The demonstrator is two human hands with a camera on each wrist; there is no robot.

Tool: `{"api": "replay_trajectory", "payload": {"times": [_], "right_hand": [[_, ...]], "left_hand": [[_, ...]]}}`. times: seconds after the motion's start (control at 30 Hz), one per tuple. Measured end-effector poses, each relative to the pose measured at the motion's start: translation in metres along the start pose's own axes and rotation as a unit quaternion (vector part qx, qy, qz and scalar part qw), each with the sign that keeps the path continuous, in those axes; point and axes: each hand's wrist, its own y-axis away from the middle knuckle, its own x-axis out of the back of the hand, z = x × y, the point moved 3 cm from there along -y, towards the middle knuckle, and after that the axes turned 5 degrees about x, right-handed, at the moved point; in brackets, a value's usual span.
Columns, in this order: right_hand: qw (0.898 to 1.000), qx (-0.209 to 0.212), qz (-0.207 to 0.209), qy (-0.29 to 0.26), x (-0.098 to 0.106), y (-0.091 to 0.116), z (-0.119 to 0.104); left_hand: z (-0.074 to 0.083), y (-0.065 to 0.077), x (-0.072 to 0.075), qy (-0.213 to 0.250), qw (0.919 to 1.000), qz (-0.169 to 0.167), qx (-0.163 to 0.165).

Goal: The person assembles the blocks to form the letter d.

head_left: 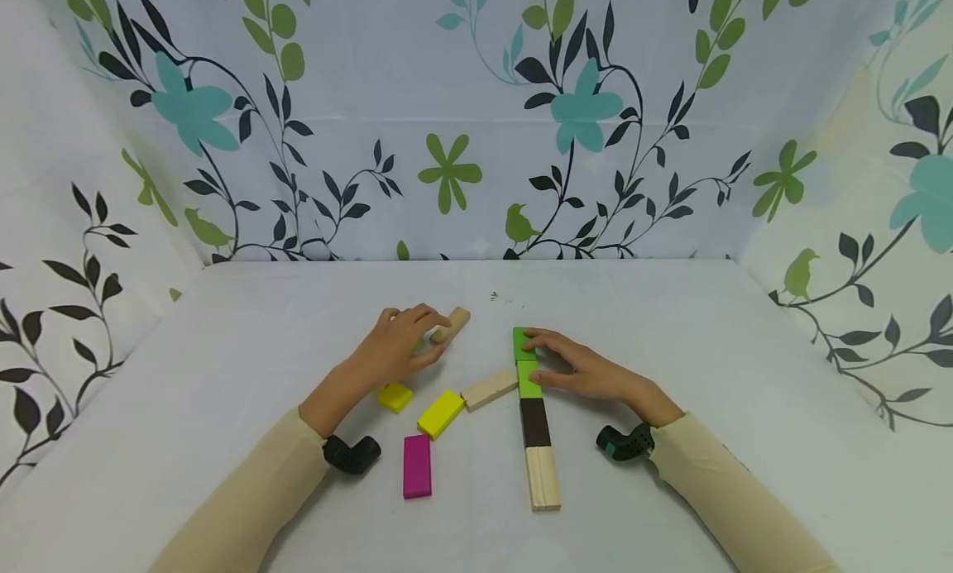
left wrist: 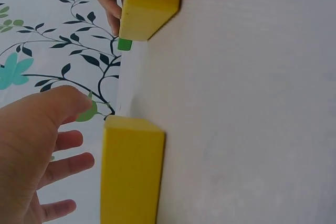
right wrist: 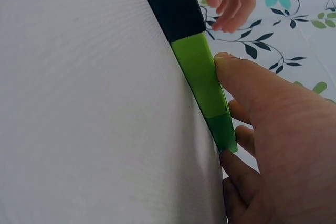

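My left hand [head_left: 390,346] hovers over the table with loosely bent, spread fingers. Its fingertips overlap a plain wooden block [head_left: 459,318] in the head view, and something pale green shows partly beneath the palm. In the left wrist view two yellow blocks [left wrist: 132,177] lie beyond the thumb, apart from it. My right hand [head_left: 588,370] touches the far end of a straight row of blocks: its thumb is at the light green block [right wrist: 199,74], and other fingertips are at the dark green block [right wrist: 223,132]. A dark brown block [head_left: 534,422] and pale wooden blocks [head_left: 543,478] continue the row.
A slanting wooden block [head_left: 489,389] meets the row from the left. Beside it are a yellow block [head_left: 441,414], another yellow block [head_left: 395,397] near the left wrist and a magenta block [head_left: 417,465]. Patterned cloth [head_left: 447,102] stands behind the white table [head_left: 670,325].
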Motion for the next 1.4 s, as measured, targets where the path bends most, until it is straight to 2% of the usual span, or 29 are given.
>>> {"api": "replay_trajectory", "payload": {"times": [0.2, 0.33, 0.57, 0.9, 1.03, 1.23, 1.4], "right_hand": [[1.000, -0.007, -0.002, 0.007, 0.000, 0.000, 0.000], [1.000, -0.009, -0.002, 0.006, 0.000, 0.000, 0.000], [1.000, -0.014, -0.007, 0.011, 0.000, 0.000, 0.000], [1.000, -0.018, -0.006, 0.011, 0.000, 0.000, 0.002], [1.000, -0.011, -0.002, 0.015, 0.000, 0.001, 0.001], [1.000, -0.007, 0.002, 0.012, 0.001, 0.000, -0.001], [1.000, -0.010, 0.000, 0.013, 0.000, 0.000, 0.000]], "left_hand": [[-0.004, -0.008, -0.007, 0.010, 0.9979, -0.048, 0.042], [-0.006, -0.012, -0.012, 0.006, 0.9964, -0.063, 0.056], [-0.005, -0.012, -0.011, 0.003, 0.9961, -0.072, 0.051], [-0.004, -0.013, -0.011, 0.039, 0.9947, -0.078, 0.054], [-0.003, -0.011, -0.009, 0.044, 0.9962, -0.064, 0.041], [0.003, -0.006, -0.005, 0.036, 0.9993, -0.013, 0.001], [0.013, 0.001, 0.001, 0.033, 0.9985, 0.026, -0.036]]}}
